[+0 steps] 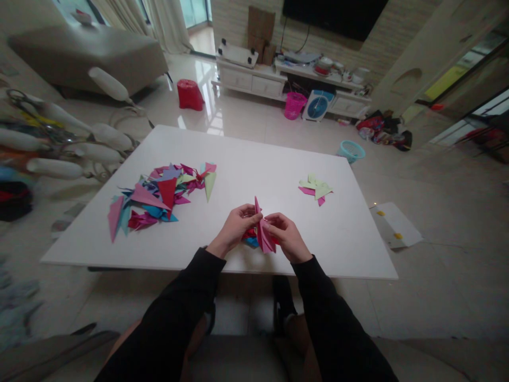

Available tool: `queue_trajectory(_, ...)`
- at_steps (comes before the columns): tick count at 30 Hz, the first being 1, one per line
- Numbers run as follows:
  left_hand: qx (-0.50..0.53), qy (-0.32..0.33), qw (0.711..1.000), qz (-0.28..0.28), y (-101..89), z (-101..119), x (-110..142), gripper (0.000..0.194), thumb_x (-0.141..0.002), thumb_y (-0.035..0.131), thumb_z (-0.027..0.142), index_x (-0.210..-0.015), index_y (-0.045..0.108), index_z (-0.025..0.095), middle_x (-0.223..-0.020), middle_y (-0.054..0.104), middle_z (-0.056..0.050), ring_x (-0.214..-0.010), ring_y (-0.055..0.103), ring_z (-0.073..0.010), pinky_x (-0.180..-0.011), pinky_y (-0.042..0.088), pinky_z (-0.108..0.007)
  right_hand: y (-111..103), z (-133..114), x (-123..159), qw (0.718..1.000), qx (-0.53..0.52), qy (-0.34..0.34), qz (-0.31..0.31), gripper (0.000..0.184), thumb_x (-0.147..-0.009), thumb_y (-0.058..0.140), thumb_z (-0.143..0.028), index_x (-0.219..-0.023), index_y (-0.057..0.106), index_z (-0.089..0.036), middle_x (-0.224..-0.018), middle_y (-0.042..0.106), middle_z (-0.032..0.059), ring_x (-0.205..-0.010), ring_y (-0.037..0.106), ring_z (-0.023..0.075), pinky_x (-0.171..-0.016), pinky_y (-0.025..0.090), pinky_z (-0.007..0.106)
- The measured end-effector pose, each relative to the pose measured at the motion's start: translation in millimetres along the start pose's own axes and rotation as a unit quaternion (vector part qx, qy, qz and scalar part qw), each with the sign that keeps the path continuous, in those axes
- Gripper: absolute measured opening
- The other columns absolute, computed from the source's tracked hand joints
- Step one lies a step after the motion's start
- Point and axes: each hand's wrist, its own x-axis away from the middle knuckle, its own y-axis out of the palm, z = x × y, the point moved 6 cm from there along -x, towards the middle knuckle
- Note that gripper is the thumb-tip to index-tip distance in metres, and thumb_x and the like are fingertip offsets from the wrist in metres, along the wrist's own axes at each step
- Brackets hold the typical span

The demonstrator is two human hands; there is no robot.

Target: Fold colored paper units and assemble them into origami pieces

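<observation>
Between my two hands is a pink folded paper piece (265, 239), held upright over the near edge of the white table (246, 154). Its kind of fold is not clear. My left hand (237, 225) pinches its upper left side with thumb and fingers. On the other side, my right hand (287, 233) grips it with closed fingertips. Red and blue folded papers (251, 242) lie partly hidden beneath it. A heap of colourful folded papers (159, 193) spreads over the table's left part. Several green and pink folded papers (316, 188) lie to the right.
A chandelier with white lamps (107, 135) juts in by the table's left edge. On the floor beyond are a red stool (190, 95), a pink basket (295, 106) and a blue fan (317, 105). A light-blue basket (351, 152) stands near the far right corner.
</observation>
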Motion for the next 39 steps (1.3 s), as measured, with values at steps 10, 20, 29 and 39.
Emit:
queue_trajectory(10,-0.085,-0.025,0.996,-0.012,-8.0,7,3,0.037,-0.067,0.087,0.041,-0.086,0.072,0.014,-0.079,0.07,-0.004,-0.065,0.06,-0.0127,-0.062,0.046,-0.025,-14,-1,-3,0.996,0.058,-0.012,0.062,0.021,-0.064,0.083,-0.034,-0.076,0.073,-0.019,-0.075,0.07,0.0002,-0.07,0.06,0.0155,-0.067,0.046,0.029)
queue_trajectory(20,-0.134,0.002,0.991,0.01,-13.4,10,0,0.032,-0.065,0.087,0.037,-0.083,0.075,0.013,-0.08,0.073,-0.006,-0.07,0.062,-0.0155,-0.07,0.048,-0.029,-14,-4,-6,0.992,0.102,-0.046,0.052,0.019,-0.066,0.081,-0.031,-0.076,0.07,-0.019,-0.072,0.069,-0.0001,-0.068,0.061,0.0158,-0.069,0.046,0.03)
queue_trajectory(29,-0.176,0.05,0.983,0.008,-12.5,16,0,0.012,-0.063,0.076,0.02,-0.074,0.081,0.018,-0.086,0.073,-0.008,-0.086,0.066,-0.0207,-0.081,0.051,-0.033,-16,-39,12,0.874,0.356,-0.27,0.19,0.009,-0.077,0.069,-0.02,-0.075,0.075,-0.025,-0.088,0.061,0.0036,-0.093,0.057,0.0228,-0.089,0.046,0.04)
queue_trajectory(39,-0.084,-0.041,0.996,0.0,-9.2,2,2,0.036,-0.066,0.086,0.032,-0.095,0.078,0.012,-0.081,0.075,-0.008,-0.07,0.068,-0.0176,-0.071,0.056,-0.033,-14,-38,11,0.899,0.312,-0.255,0.17,0.019,-0.081,0.059,-0.014,-0.082,0.076,-0.023,-0.086,0.067,0.0031,-0.085,0.062,0.0193,-0.073,0.046,0.033)
